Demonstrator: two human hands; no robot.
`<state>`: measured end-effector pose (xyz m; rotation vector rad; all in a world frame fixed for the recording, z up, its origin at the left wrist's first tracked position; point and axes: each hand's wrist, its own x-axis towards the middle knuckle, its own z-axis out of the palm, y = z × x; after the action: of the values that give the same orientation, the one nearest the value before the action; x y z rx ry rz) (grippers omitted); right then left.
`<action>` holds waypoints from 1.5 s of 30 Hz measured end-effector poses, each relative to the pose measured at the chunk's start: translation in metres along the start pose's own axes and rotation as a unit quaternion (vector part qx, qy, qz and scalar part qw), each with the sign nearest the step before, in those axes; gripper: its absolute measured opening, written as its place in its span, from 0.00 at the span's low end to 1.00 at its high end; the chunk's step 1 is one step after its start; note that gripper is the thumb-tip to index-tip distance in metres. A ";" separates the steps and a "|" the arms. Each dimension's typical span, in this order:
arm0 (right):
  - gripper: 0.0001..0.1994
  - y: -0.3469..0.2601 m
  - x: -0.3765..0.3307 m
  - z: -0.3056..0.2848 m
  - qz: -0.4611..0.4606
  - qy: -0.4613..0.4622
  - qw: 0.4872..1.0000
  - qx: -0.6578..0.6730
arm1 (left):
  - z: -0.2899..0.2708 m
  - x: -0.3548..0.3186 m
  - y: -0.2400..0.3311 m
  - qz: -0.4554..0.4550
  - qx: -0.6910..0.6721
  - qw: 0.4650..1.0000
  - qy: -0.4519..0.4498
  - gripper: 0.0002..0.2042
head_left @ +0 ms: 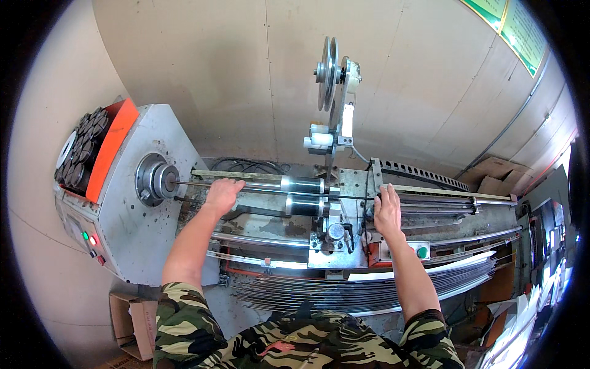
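Observation:
A long thin metal rod [195, 184] runs sideways from the round chuck [165, 181] of the grey machine at left. My left hand [224, 196] is closed around it a short way right of the chuck. The rod passes between two black-and-silver rollers [302, 185] on the metal carriage [319, 258]. At the carriage's right side, my right hand [388, 214] lies over the rod line, its fingers stretched out away from me. What sits under that palm is hidden.
An orange bin of dark round parts [86, 144] tops the machine housing [132, 227]. Behind the carriage rises an arm with metal discs [329, 74]. A green-button control box [423, 252] stands near my right forearm. Several thin rods [369, 296] lie along the front; a cardboard box [142, 326] is lower left.

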<state>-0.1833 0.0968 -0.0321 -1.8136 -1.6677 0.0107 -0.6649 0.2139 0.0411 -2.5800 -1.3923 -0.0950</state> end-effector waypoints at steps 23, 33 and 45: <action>0.17 -0.084 0.009 0.051 0.026 -0.023 0.998 0.048 | 0.013 0.009 0.009 -0.005 0.006 0.999 -0.049 0.16; 0.16 -0.070 0.009 0.050 0.043 -0.028 0.999 0.012 | 0.018 0.012 0.011 0.017 0.000 0.999 -0.036 0.14; 0.18 -0.054 0.013 0.045 0.074 -0.072 0.994 -0.021 | 0.023 0.022 0.026 0.038 0.004 0.998 -0.048 0.13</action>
<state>-0.2482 0.1271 -0.0363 -2.0069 -1.6365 0.1759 -0.6324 0.2227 0.0182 -2.6602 -1.3207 0.0472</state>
